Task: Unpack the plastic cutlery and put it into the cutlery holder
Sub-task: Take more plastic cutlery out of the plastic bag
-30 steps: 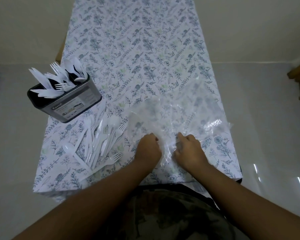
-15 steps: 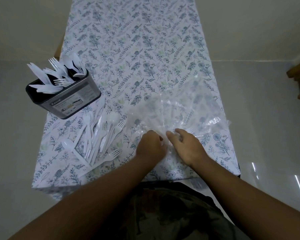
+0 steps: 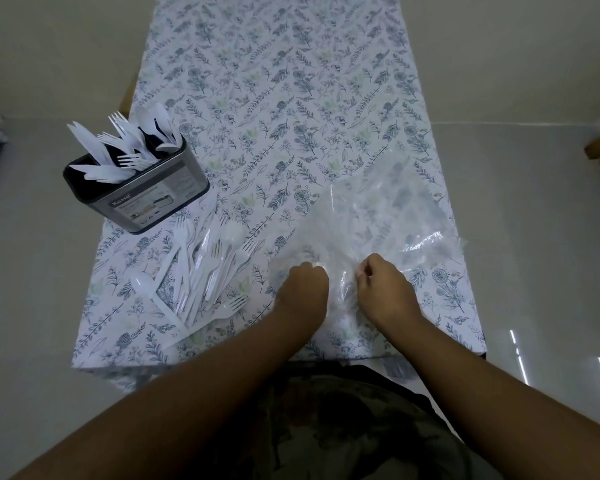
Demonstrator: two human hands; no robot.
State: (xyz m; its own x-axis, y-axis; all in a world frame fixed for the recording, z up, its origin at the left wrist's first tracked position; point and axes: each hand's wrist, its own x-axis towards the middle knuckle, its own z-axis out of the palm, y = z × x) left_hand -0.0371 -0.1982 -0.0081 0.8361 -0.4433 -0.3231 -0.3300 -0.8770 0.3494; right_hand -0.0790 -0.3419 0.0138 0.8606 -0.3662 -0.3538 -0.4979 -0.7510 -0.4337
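At the far left, a dark rectangular metal cutlery holder [image 3: 137, 192] with a printed label was set on the table's left edge, and white plastic knives, forks and spoons [image 3: 132, 147] were stood in it, handles down. Just in front of it, a loose heap of white plastic forks and spoons [image 3: 201, 275] was spread on the white tablecloth with a blue-grey floral print [image 3: 274, 98]. Right of the heap, the left hand [image 3: 303, 289] was curled into a fist, and the near edge of a crumpled clear plastic bag [image 3: 388, 216] was pinched in it. Beside it, the same edge was gripped by the curled fingers of the right hand [image 3: 383, 289]. The bag was laid across the table's near right part, beyond both hands.
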